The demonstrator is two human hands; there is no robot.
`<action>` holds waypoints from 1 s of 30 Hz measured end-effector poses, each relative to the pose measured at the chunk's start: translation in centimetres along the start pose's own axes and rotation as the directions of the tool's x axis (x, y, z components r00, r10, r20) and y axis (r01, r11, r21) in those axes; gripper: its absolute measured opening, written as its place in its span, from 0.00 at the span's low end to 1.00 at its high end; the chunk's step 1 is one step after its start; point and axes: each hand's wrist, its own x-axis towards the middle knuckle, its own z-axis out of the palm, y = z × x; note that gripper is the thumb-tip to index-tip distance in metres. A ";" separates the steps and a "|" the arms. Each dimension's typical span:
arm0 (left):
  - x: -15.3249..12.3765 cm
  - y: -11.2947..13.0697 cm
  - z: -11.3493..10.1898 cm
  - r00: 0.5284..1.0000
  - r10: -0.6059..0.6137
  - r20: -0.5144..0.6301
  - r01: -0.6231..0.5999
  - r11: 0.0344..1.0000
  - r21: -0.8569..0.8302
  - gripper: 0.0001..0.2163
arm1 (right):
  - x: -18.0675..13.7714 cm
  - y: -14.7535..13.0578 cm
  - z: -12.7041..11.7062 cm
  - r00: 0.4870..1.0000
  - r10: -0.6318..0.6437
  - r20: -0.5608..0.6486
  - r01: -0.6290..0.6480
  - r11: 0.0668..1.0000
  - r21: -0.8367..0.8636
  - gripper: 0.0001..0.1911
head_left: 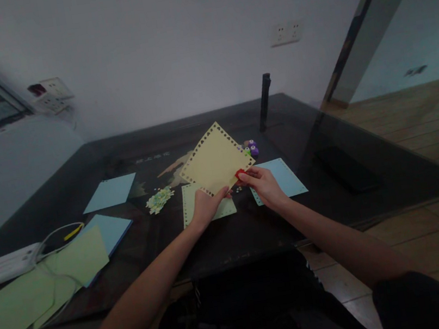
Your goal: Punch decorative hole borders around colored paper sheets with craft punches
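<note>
My left hand (209, 205) grips the lower edge of a pale yellow sheet of paper (215, 159), thumb on top. The sheet is tilted like a diamond, with punched holes along several edges. My right hand (264, 184) is closed around a small red paper punch (240, 174) at the sheet's lower right edge. Below lies a pale green sheet (228, 207) with punched edges, partly hidden by my left hand. A light blue sheet (287, 179) with a punched border rests beside my right hand.
Purple and green punches (253, 148) stand behind the yellow sheet. Paper scraps (159, 200) lie to the left. Further left are a blue sheet (110, 193), green sheets (84, 256) and a white power strip (6, 267) with a cable. A black upright post (265, 102) stands behind.
</note>
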 end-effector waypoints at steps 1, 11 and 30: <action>0.0 -0.1 0.0 1.000 0.009 0.003 -0.009 1.000 -0.001 0.08 | 0.1 0.0 0.0 1.000 -0.003 0.001 0.003 1.000 0.001 0.15; 0.0 -0.3 0.1 0.999 0.024 -0.033 -0.022 0.998 0.059 0.08 | 0.3 -0.3 -0.6 0.999 0.033 0.028 -0.034 0.999 0.009 0.15; 0.1 -0.1 0.0 0.997 -0.069 -0.033 0.069 0.998 -0.010 0.13 | 0.5 0.1 -0.9 0.996 0.061 0.068 -0.060 0.998 -0.017 0.14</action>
